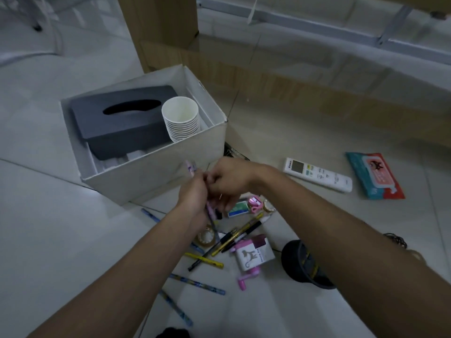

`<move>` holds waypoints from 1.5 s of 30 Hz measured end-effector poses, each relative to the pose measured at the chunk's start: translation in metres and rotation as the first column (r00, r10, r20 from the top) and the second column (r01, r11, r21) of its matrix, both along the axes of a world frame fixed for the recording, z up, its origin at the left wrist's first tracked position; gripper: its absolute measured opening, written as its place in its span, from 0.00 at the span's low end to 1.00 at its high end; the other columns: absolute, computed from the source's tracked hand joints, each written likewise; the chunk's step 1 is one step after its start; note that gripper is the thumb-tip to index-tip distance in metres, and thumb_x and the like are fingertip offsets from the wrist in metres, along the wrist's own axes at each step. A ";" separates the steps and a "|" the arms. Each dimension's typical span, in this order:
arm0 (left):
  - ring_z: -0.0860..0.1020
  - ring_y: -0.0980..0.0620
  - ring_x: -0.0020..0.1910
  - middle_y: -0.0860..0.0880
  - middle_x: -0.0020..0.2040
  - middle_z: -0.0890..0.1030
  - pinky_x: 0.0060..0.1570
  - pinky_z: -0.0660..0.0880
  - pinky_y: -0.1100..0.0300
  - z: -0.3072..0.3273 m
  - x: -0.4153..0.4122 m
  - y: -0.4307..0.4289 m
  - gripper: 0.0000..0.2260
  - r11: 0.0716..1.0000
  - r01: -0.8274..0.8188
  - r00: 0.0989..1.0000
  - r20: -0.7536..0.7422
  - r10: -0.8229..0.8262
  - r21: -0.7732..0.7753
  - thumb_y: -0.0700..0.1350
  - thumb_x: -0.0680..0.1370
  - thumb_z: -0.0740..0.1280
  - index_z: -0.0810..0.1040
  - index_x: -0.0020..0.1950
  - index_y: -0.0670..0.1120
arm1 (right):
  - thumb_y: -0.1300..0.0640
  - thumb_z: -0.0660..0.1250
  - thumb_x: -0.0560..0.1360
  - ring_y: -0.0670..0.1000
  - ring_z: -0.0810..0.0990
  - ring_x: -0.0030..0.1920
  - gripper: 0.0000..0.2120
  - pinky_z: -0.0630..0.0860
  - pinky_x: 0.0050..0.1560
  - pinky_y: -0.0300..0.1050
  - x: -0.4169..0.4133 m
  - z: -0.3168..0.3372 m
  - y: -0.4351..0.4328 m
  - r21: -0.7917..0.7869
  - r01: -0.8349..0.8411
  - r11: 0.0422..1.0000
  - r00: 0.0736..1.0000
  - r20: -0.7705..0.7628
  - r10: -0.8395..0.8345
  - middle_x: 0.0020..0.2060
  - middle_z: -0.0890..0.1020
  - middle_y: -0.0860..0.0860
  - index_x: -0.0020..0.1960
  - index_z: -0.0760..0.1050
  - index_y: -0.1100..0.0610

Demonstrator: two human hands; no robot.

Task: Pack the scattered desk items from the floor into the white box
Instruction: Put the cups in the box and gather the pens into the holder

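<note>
My left hand point(192, 196) has its fingers point(199, 178) curled round a bundle of pens point(190, 167), and my right hand point(229, 181) pinches the same bundle. Both hover just before the white box point(156, 172); loose pens point(234, 237) lie on the floor point(73, 240) beneath.

floor point(48, 228): pale shiny tiles | furniture: brown wooden desk side point(158, 25), white metal bars point(317, 23) behind | light: dim

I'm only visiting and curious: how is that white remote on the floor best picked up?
Come from straight above and pinch the white remote across its narrow width, near the middle. It lies flat, display up, with both long edges bare; the wipes pack lies apart from it.
</note>
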State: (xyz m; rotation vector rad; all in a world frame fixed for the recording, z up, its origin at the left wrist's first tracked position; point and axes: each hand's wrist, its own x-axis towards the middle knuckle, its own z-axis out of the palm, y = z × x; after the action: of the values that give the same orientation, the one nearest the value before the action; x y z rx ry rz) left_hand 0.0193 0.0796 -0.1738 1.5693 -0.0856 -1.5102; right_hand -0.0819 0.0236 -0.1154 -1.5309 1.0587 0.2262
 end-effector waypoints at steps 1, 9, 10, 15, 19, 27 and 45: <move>0.73 0.51 0.20 0.45 0.29 0.78 0.21 0.69 0.65 -0.004 0.006 0.001 0.17 1.000 -0.006 1.000 0.005 0.006 0.030 0.55 0.84 0.54 0.77 0.49 0.46 | 0.63 0.64 0.79 0.52 0.84 0.32 0.08 0.81 0.32 0.42 0.004 -0.004 0.005 0.041 0.042 0.998 0.999 0.014 -0.043 0.35 0.84 0.58 0.44 0.80 0.64; 0.57 0.60 0.15 0.52 0.32 0.63 0.15 0.53 0.71 0.017 0.066 0.013 0.10 0.938 0.300 0.939 0.121 -0.323 0.175 0.47 0.84 0.56 0.70 0.43 0.50 | 0.53 0.63 0.76 0.60 0.85 0.45 0.15 0.84 0.47 0.56 0.039 -0.044 0.002 -0.281 0.313 0.907 0.895 -0.232 -0.380 0.48 0.83 0.60 0.51 0.79 0.64; 0.57 0.59 0.16 0.52 0.32 0.62 0.15 0.52 0.70 0.020 0.070 0.014 0.10 0.922 0.338 0.920 0.139 -0.366 0.189 0.48 0.83 0.57 0.70 0.42 0.50 | 0.51 0.65 0.76 0.59 0.83 0.50 0.15 0.82 0.51 0.54 0.044 -0.052 0.003 -0.378 0.227 0.897 0.891 -0.292 -0.348 0.52 0.82 0.58 0.53 0.79 0.62; 0.59 0.55 0.23 0.50 0.34 0.67 0.18 0.54 0.68 0.020 0.080 0.025 0.06 0.885 0.398 0.837 0.298 -0.458 0.243 0.47 0.81 0.62 0.72 0.46 0.48 | 0.55 0.70 0.73 0.58 0.80 0.58 0.15 0.76 0.51 0.45 0.066 -0.077 0.006 -0.491 0.261 0.831 0.847 -0.296 -0.441 0.58 0.80 0.57 0.57 0.78 0.60; 0.60 0.56 0.21 0.49 0.34 0.70 0.19 0.54 0.68 0.016 0.086 0.029 0.06 0.903 0.361 0.844 0.330 -0.423 0.233 0.46 0.81 0.63 0.73 0.45 0.47 | 0.56 0.74 0.69 0.57 0.82 0.52 0.16 0.82 0.50 0.48 0.067 -0.078 0.002 -0.309 0.466 0.829 0.803 -0.245 -0.543 0.51 0.80 0.54 0.53 0.76 0.60; 0.65 0.53 0.28 0.48 0.36 0.70 0.27 0.59 0.61 0.013 0.081 0.027 0.06 0.901 0.405 0.775 0.466 -0.427 0.153 0.49 0.80 0.63 0.76 0.48 0.48 | 0.60 0.74 0.70 0.58 0.85 0.37 0.08 0.84 0.35 0.55 0.056 -0.067 0.008 -0.109 0.610 0.785 0.774 -0.132 -0.620 0.43 0.83 0.60 0.45 0.76 0.62; 0.74 0.51 0.32 0.49 0.36 0.73 0.36 0.74 0.57 0.023 0.067 0.067 0.15 0.993 0.064 0.918 0.397 -0.020 -0.097 0.54 0.85 0.54 0.73 0.51 0.45 | 0.57 0.65 0.79 0.57 0.85 0.37 0.06 0.83 0.39 0.51 0.031 -0.031 0.119 -0.056 0.446 0.893 0.855 0.321 -0.407 0.40 0.83 0.59 0.45 0.76 0.59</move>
State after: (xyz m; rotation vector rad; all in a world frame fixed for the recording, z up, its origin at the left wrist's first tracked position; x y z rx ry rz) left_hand 0.0865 0.1462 -0.1510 1.7721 -0.4281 -1.1781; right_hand -0.0512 0.1422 -0.1461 -1.3453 1.1504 -0.3854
